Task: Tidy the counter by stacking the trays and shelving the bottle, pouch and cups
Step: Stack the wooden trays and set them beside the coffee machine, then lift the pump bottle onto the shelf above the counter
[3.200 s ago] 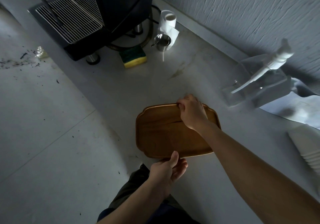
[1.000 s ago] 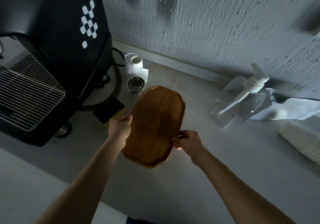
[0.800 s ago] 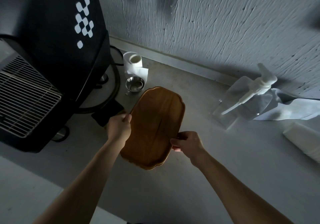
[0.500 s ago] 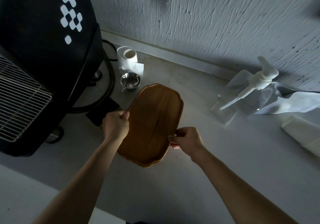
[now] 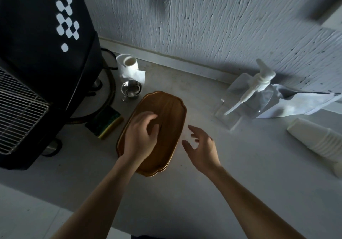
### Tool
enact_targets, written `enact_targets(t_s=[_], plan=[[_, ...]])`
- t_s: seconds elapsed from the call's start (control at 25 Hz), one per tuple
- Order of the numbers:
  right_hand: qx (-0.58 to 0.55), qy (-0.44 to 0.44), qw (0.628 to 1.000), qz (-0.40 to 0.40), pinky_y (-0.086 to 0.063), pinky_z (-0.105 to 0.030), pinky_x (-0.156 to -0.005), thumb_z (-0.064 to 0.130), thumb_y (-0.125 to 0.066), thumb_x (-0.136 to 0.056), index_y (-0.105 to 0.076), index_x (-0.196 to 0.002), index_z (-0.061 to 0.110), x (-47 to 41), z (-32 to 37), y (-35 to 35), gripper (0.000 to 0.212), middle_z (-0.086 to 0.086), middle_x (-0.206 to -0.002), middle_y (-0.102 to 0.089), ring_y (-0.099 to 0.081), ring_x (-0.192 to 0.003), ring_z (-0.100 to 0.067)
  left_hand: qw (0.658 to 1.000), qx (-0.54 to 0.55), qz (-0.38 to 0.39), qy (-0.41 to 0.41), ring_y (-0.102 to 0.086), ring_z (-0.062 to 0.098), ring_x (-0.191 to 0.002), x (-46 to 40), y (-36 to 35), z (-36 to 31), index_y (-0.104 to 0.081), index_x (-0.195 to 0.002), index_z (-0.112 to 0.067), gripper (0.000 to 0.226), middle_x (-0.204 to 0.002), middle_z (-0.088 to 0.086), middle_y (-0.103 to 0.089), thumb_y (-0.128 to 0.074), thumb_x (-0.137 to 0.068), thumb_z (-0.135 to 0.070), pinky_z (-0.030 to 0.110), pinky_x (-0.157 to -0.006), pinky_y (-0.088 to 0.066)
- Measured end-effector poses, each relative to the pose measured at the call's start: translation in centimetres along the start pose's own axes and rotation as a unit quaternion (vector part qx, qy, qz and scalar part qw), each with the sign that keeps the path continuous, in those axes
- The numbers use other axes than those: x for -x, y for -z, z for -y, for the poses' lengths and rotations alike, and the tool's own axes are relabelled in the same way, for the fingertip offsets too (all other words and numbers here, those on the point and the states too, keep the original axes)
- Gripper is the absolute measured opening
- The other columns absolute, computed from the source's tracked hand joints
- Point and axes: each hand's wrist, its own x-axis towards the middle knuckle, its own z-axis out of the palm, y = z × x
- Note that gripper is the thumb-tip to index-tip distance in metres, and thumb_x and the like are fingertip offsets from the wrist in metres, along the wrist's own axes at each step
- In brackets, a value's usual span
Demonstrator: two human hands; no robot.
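Brown scalloped-edge wooden trays: two rims show at the near end, one nested on the other, lying flat on the worktop at centre. Stacking judged done.

Left hand: above the top tray, fingers loosely curled, holding nothing; contact with the wood cannot be told.

Right hand: just right of the stack, fingers spread, empty, clear of the rim.

Clear plastic bottle with white pump head: lying tilted at far right, not yet shelved.

White and grey flat pouch: beside and partly behind the bottle, against the wall; not yet shelved.

Stack of white paper cups: on its side at the right edge; not yet shelved.

Pale grey worktop: matte, faintly stained.

Other items: black coffee machine with wire grille at left; green-and-yellow sponge near its foot; small steel cup; white paper roll.

Room: rough white textured wall; dim light. No shelf plainly in view.
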Motion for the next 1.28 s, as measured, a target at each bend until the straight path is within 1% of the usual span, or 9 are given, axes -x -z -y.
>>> enact_targets(t_s=[0.16, 0.28, 0.36, 0.56, 0.84, 0.96, 1.08, 1.2, 1.28], plan=[[0.102, 0.073, 0.992, -0.007, -0.030, -0.042, -0.119, 0.038, -0.063, -0.094, -0.031, -0.154, 0.024, 0.5, -0.8, 0.8, 0.069, -0.002, -0.162, -0.030, -0.029, -0.149, -0.024, 0.997, -0.002, 0.043, -0.064, -0.055, 0.020, -0.132, 1.4, -1.5, -1.7, -0.060, -0.135, -0.013, 0.048, -0.140, 0.006, -0.062, -0.060, -0.096, -0.040, 0.042, -0.108, -0.047], [0.145, 0.082, 0.986, -0.014, -0.009, -0.044, -0.124, 0.055, -0.056, -0.092, -0.011, -0.158, 0.027, 0.8, -1.0, 1.5, 0.085, -0.005, -0.167, -0.010, -0.005, -0.154, -0.024, 0.994, -0.039, 0.075, -0.076, -0.040, 0.025, -0.145, 1.7, -2.3, -2.7, -0.050, -0.145, -0.016, 0.071, -0.154, 0.007, -0.049, -0.053, -0.091, -0.061, 0.050, -0.117, -0.035], [0.150, 0.064, 0.986, -0.042, -0.003, -0.044, -0.124, 0.063, -0.051, -0.090, -0.003, -0.158, 0.029, 1.5, -1.9, 2.9, 0.090, -0.004, -0.167, -0.004, 0.001, -0.154, -0.023, 0.991, -0.049, 0.092, -0.089, -0.032, 0.027, -0.149, 1.8, -3.2, -4.1, -0.044, -0.149, -0.016, 0.082, -0.159, 0.009, -0.041, -0.050, -0.088, -0.069, 0.054, -0.118, -0.031], [0.138, 0.036, 0.987, -0.074, -0.005, -0.045, -0.124, 0.067, -0.053, -0.087, 0.000, -0.158, 0.028, 2.7, -3.9, 5.2, 0.096, -0.005, -0.167, -0.005, 0.002, -0.154, -0.022, 0.988, -0.069, 0.102, -0.091, -0.021, 0.028, -0.153, 1.8, -5.1, -6.2, -0.037, -0.153, -0.017, 0.095, -0.163, 0.010, -0.031, -0.049, -0.082, -0.079, 0.055, -0.118, -0.032], [0.123, 0.016, 0.989, -0.081, -0.008, -0.044, -0.125, 0.064, -0.054, -0.089, -0.003, -0.158, 0.028, 2.7, -6.1, 7.0, 0.094, -0.004, -0.168, -0.007, 0.001, -0.154, -0.020, 0.988, -0.047, 0.121, -0.079, -0.025, 0.030, -0.151, 1.5, -7.5, -8.4, -0.039, -0.152, -0.017, 0.099, -0.162, 0.010, -0.034, -0.052, -0.077, -0.081, 0.057, -0.114, -0.037], [0.099, -0.002, 0.991, -0.090, -0.010, -0.041, -0.124, 0.059, -0.060, -0.087, -0.007, -0.159, 0.022, 1.6, -6.5, 7.9, 0.096, -0.005, -0.167, -0.012, -0.002, -0.154, -0.018, 0.989, -0.022, 0.128, -0.071, -0.022, 0.028, -0.153, 0.2, -8.3, -9.3, -0.031, -0.155, -0.016, 0.106, -0.164, 0.009, -0.030, -0.052, -0.075, -0.083, 0.055, -0.117, -0.034], [0.042, -0.016, 0.992, -0.116, -0.016, -0.037, -0.123, 0.053, -0.070, -0.083, -0.011, -0.158, 0.017, -0.3, -6.5, 9.0, 0.103, -0.005, -0.166, -0.017, -0.009, -0.153, -0.018, 0.991, 0.039, 0.122, -0.034, -0.023, 0.023, -0.152, -1.4, -8.9, -10.1, -0.020, -0.157, -0.019, 0.113, -0.165, 0.006, -0.028, -0.058, -0.072, -0.083, 0.046, -0.119, -0.032], [0.000, -0.025, 0.993, -0.118, -0.017, -0.030, -0.120, 0.051, -0.075, -0.080, -0.008, -0.158, 0.019, -2.5, -6.9, 9.9, 0.108, 0.001, -0.166, -0.014, -0.008, -0.152, -0.010, 0.991, 0.083, 0.107, -0.012, -0.027, 0.017, -0.150, -3.4, -9.7, -10.8, -0.019, -0.157, -0.024, 0.112, -0.165, 0.001, -0.030, -0.068, -0.070, -0.076, 0.029, -0.113, -0.027], [-0.021, -0.027, 0.993, -0.113, -0.018, -0.023, -0.117, 0.050, -0.076, -0.079, -0.006, -0.158, 0.021, -3.8, -7.1, 10.2, 0.110, 0.005, -0.167, -0.012, -0.008, -0.152, -0.007, 0.988, 0.113, 0.104, 0.008, -0.028, 0.014, -0.149, -4.7, -10.1, -11.2, -0.020, -0.156, -0.027, 0.114, -0.164, -0.002, -0.030, -0.070, -0.067, -0.076, 0.026, -0.110, -0.026]])
